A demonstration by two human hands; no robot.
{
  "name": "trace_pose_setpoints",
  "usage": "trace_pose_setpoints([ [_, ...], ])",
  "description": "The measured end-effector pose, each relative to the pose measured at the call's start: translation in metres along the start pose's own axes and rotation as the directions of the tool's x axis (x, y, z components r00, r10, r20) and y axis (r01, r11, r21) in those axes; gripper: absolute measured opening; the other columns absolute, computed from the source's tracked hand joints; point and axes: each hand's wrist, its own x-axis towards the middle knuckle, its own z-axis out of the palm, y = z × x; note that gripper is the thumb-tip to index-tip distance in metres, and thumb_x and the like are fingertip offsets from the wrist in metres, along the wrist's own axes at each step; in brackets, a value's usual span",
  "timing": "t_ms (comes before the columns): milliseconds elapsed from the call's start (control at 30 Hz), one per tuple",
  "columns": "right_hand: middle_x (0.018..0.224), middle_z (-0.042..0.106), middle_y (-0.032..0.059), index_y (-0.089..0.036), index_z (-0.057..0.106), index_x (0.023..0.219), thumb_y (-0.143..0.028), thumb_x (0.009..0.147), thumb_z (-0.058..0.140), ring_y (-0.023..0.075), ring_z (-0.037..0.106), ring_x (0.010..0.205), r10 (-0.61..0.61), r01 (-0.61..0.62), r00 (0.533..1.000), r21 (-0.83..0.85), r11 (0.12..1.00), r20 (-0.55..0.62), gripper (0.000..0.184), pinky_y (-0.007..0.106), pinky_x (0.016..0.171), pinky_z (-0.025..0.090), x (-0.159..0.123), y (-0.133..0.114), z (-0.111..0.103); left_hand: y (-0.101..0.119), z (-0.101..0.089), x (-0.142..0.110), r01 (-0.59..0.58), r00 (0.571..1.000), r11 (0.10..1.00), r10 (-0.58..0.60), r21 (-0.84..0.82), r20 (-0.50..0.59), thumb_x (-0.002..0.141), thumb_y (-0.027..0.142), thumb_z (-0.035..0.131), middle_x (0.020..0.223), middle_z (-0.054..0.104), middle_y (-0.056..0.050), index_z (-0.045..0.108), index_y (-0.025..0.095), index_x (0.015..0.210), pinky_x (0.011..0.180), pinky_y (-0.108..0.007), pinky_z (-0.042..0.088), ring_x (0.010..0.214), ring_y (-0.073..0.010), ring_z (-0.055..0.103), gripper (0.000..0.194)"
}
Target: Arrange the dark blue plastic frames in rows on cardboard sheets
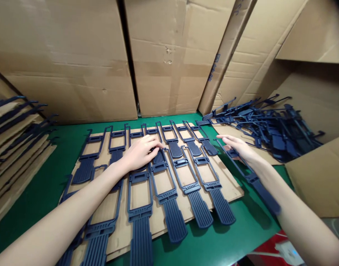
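Note:
My left hand (143,150) rests over the middle of the laid-out rows, its fingers curled down with thumb and forefinger close together at the upper end of a dark blue plastic frame (140,177). The hand covers part of what it grips. My right hand (238,148) is closed around another dark blue plastic frame (265,194) with a ribbed paddle end, held tilted above the green table, right of the board. More such frames (199,208) lie side by side in two rows on a cardboard sheet (227,181), paddles pointing towards me.
A tangled heap of dark blue frames (277,129) lies on cardboard at the right. At the left stands a stack of cardboard sheets (22,177) with frames between layers. Large cartons (177,55) line the back of the green table (208,244). A red item (271,247) shows lower right.

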Motion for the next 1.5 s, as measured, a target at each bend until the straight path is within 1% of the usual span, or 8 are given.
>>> trace_pose_setpoints([
  [67,0.051,0.031,-0.0080,-0.023,0.052,0.118,-0.051,0.077,0.058,0.0059,0.025,0.038,0.005,-0.002,0.999,-0.075,0.997,0.047,0.050,0.017,0.033,0.019,-0.001,0.003,-0.002,0.000,0.000,0.000,-0.006,1.000,1.000,0.005,0.004,0.010,0.089,0.017,0.037,0.097,0.059,-0.004,0.061,0.020,0.098,0.084,-0.032,0.042,0.095,-0.0190,0.053,0.025],
  [167,0.054,0.034,-0.0071,-0.022,0.054,0.115,-0.051,0.081,0.053,0.0061,0.027,0.040,-0.049,0.069,0.990,-0.156,0.985,0.131,0.045,0.017,0.033,0.022,0.001,0.008,-0.001,0.000,0.001,0.000,0.000,1.000,1.000,0.000,0.014,0.011,0.090,0.019,0.037,0.098,0.058,-0.004,0.060,0.020,0.098,0.084,-0.032,0.042,0.096,-0.0190,0.052,0.024],
  [300,0.055,0.036,-0.0065,-0.023,0.055,0.111,-0.051,0.084,0.048,0.0057,0.029,0.040,-0.085,0.115,0.986,-0.216,0.970,0.144,0.040,0.017,0.034,0.024,0.002,0.012,0.005,0.000,0.001,0.001,0.022,1.000,0.999,-0.023,0.040,0.019,0.090,0.021,0.037,0.096,0.058,-0.005,0.060,0.020,0.097,0.083,-0.031,0.042,0.095,-0.0195,0.052,0.024],
  [567,0.069,0.052,-0.0034,-0.027,0.045,0.120,-0.054,0.079,0.055,0.0043,0.034,0.038,-0.043,0.045,0.999,-0.120,0.992,0.018,0.050,0.017,0.030,0.026,-0.002,0.009,0.011,0.000,0.001,0.001,0.010,1.000,1.000,-0.010,0.023,0.014,0.091,0.023,0.037,0.098,0.058,-0.005,0.061,0.020,0.098,0.085,-0.032,0.042,0.095,-0.0198,0.052,0.025],
  [733,0.065,0.050,-0.0032,-0.022,0.052,0.109,-0.049,0.077,0.061,0.0066,0.041,0.044,-0.055,0.056,0.996,-0.012,0.998,0.064,0.042,0.018,0.035,0.033,-0.001,0.009,0.009,0.000,0.001,0.002,0.003,1.000,1.000,-0.003,0.023,0.015,0.091,0.023,0.037,0.098,0.058,-0.005,0.061,0.020,0.099,0.085,-0.032,0.042,0.095,-0.0194,0.052,0.025],
  [1033,0.060,0.044,-0.0053,-0.022,0.056,0.107,-0.045,0.078,0.060,0.0053,0.036,0.040,-0.075,0.073,0.994,0.028,0.997,0.076,0.037,0.017,0.032,0.025,0.001,0.009,0.002,0.000,0.000,0.001,0.011,1.000,0.999,-0.012,0.041,0.025,0.090,0.021,0.037,0.096,0.057,-0.005,0.061,0.020,0.099,0.084,-0.032,0.042,0.095,-0.0198,0.052,0.025],
  [1200,0.058,0.043,-0.0055,-0.022,0.057,0.103,-0.043,0.077,0.060,0.0046,0.033,0.037,-0.079,0.079,0.997,0.023,0.997,0.018,0.033,0.017,0.031,0.021,0.000,0.008,0.000,0.000,0.001,0.001,0.012,1.000,0.999,-0.013,0.039,0.024,0.088,0.020,0.038,0.095,0.057,-0.005,0.061,0.020,0.098,0.081,-0.032,0.043,0.093,-0.0204,0.052,0.025],
  [1500,0.059,0.045,-0.0057,-0.024,0.055,0.107,-0.046,0.077,0.060,0.0054,0.034,0.037,-0.060,0.055,0.995,0.064,0.996,0.082,0.037,0.017,0.032,0.024,0.000,0.008,0.010,0.000,0.000,0.001,0.009,1.000,0.999,-0.010,0.044,0.024,0.090,0.022,0.037,0.096,0.057,-0.005,0.061,0.020,0.098,0.083,-0.033,0.043,0.094,-0.0205,0.052,0.026],
])
